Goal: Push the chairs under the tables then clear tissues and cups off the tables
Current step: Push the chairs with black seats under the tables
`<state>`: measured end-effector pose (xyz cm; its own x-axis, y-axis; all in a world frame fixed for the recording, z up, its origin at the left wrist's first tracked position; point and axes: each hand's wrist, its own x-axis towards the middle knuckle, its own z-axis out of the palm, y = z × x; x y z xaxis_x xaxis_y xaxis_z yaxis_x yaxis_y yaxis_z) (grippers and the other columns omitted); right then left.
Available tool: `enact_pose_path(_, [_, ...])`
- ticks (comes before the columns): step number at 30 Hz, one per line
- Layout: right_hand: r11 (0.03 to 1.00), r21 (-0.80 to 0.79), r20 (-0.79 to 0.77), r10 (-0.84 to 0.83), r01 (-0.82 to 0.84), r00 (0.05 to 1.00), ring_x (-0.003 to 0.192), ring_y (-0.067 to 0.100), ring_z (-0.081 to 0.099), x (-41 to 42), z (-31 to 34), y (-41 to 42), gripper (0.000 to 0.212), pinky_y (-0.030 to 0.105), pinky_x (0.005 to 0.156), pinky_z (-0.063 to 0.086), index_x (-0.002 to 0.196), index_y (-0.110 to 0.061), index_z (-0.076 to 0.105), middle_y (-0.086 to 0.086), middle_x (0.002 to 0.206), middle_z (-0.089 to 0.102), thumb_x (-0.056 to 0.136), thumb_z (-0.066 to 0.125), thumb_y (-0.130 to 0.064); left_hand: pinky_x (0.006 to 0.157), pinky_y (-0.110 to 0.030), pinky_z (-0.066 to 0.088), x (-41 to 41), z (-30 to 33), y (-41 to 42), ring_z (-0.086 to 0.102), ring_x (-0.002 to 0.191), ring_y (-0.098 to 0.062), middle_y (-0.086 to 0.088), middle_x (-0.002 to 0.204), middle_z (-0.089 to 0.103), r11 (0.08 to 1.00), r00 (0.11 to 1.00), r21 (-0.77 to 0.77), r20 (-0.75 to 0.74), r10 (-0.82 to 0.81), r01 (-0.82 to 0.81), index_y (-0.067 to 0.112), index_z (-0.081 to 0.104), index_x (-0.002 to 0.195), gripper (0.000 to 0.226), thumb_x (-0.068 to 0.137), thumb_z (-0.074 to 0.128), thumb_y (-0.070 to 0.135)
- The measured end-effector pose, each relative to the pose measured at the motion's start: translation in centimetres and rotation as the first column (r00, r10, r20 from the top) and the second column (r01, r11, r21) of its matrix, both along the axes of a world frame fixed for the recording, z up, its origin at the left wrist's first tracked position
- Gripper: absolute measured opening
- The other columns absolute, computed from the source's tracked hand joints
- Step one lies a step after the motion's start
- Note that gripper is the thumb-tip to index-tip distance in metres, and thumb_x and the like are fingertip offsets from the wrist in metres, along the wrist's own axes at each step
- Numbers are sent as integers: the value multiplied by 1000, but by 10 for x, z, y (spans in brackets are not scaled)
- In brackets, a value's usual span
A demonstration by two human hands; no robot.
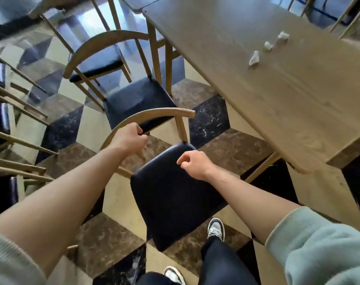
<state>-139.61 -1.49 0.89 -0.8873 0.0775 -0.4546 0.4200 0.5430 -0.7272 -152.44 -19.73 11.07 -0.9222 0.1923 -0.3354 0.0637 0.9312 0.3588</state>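
A wooden chair with a black seat [175, 194] stands on the floor left of the long wooden table [277, 95], pulled out from it. My left hand [129, 138] grips its curved backrest. Over the seat hovers my right hand [192, 164], fingers loosely curled and holding nothing. A second chair [138, 97] of the same kind stands just beyond, also out from the table. Three crumpled white tissues [254, 58] [268, 46] [283, 36] lie on the tabletop near its far right side.
More chairs [2, 120] crowd the left edge, and another chair [97, 60] stands behind the second one. The floor is a glossy cube-patterned tile. My feet [216, 229] stand right behind the near chair. Further chair legs show past the table at top right.
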Motion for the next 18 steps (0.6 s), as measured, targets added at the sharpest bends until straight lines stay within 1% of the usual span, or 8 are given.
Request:
enact_pose_path(3, [999, -46, 23, -6, 7, 1000, 89, 12, 64, -60, -16, -22, 21, 29, 81, 53, 96, -35, 71, -8, 99, 72, 94, 56, -22, 92, -50, 55, -71, -23, 5, 58, 111, -32, -10, 122, 61, 987, 992, -99, -13, -125, 123, 16, 58, 130, 44, 90, 69, 28])
enact_pose_path(5, [999, -50, 17, -15, 15, 1000, 87, 9, 61, -94, -32, -39, 19, 28, 81, 49, 102, -31, 72, -11, 96, 68, 93, 57, -23, 99, -53, 52, -116, -43, 12, 53, 121, -34, -12, 133, 56, 968, 978, -139, 18, -208, 208, 18, 51, 141, 58, 89, 72, 33])
enact_pose_path(7, [997, -64, 38, -47, 49, 998, 94, 14, 62, -127, -47, -57, 20, 31, 86, 50, 109, -25, 71, -7, 101, 68, 93, 59, -25, 105, -53, 48, -157, -65, 24, 48, 130, -35, -13, 144, 50, 933, 944, -146, 56, -325, 330, 19, 41, 150, 74, 87, 75, 39])
enact_pose_path(9, [987, -117, 113, -99, 112, 989, 109, 21, 62, -154, -64, -81, 29, 35, 92, 48, 118, -20, 66, -2, 111, 67, 93, 63, -35, 105, -50, 48, -187, -89, 39, 50, 131, -34, -13, 145, 51, 881, 883, -92, 130, -452, 464, 18, 37, 152, 82, 85, 77, 44])
enact_pose_path(11, [960, -195, 222, -154, 199, 963, 124, 25, 56, -181, -76, -112, 58, 34, 100, 42, 131, -14, 59, 4, 129, 63, 89, 65, -54, 96, -44, 52, -210, -111, 51, 59, 118, -30, -11, 131, 60, 816, 797, -12, 224, -561, 578, 18, 43, 147, 75, 86, 76, 47])
enact_pose_path(13, [906, -319, 326, -172, 279, 930, 128, 22, 54, -203, -81, -151, 86, 35, 107, 41, 139, -13, 55, 3, 138, 60, 77, 68, -72, 81, -37, 49, -219, -128, 50, 63, 101, -26, -6, 113, 65, 752, 708, 48, 301, -638, 657, 20, 55, 127, 48, 90, 71, 45])
enact_pose_path(15, [847, -408, 394, -172, 339, 903, 117, 16, 59, -218, -82, -187, 93, 34, 99, 45, 135, -21, 60, -5, 130, 65, 65, 68, -82, 75, -36, 46, -222, -139, 47, 62, 89, -23, -5, 102, 65, 703, 655, 103, 291, -698, 703, 21, 57, 106, 24, 95, 66, 40])
enact_pose_path(18, [776, -387, 547, -242, 499, 801, 108, 19, 63, -243, -76, -230, 91, 39, 96, 50, 118, -24, 71, -1, 122, 69, 51, 67, -86, 77, -41, 53, -235, -148, 39, 62, 87, -24, -7, 100, 63, 674, 625, 160, 271, -732, 721, 18, 54, 104, 20, 98, 62, 36])
